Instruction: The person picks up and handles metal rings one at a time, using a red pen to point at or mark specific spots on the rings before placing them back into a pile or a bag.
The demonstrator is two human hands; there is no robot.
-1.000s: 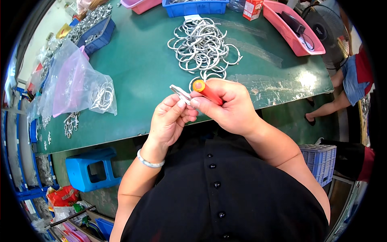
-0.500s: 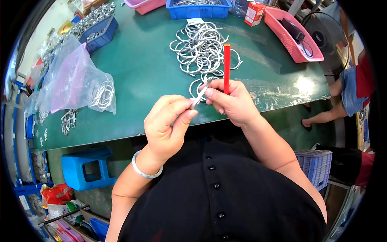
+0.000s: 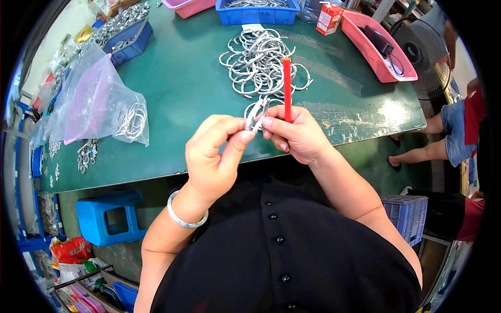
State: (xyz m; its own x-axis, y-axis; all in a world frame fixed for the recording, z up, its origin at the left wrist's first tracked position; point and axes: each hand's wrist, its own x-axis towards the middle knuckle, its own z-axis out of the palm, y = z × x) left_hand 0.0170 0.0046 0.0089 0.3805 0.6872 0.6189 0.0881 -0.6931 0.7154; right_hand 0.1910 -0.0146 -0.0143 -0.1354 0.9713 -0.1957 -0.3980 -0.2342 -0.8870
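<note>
My left hand pinches a silver metal bangle between thumb and fingertips, just above the near edge of the green table. The fingers of my right hand meet the same bangle from the other side. A long red pencil also sits in my right hand, standing nearly upright between the fingers. Beyond my hands lies a tangled pile of silver bangles; its near part is partly hidden behind my fingers. The exact shape of the held bangle is hard to make out.
Clear plastic bags holding bangles lie left on the green table, near small metal clasps. Blue bins and a pink basket stand farther back. A blue stool is below left. Another person stands right, near a fan.
The bangle has turned more upright between my hands, and my fingertips have drawn closer together. The red pencil has shifted slightly left with my right hand.
</note>
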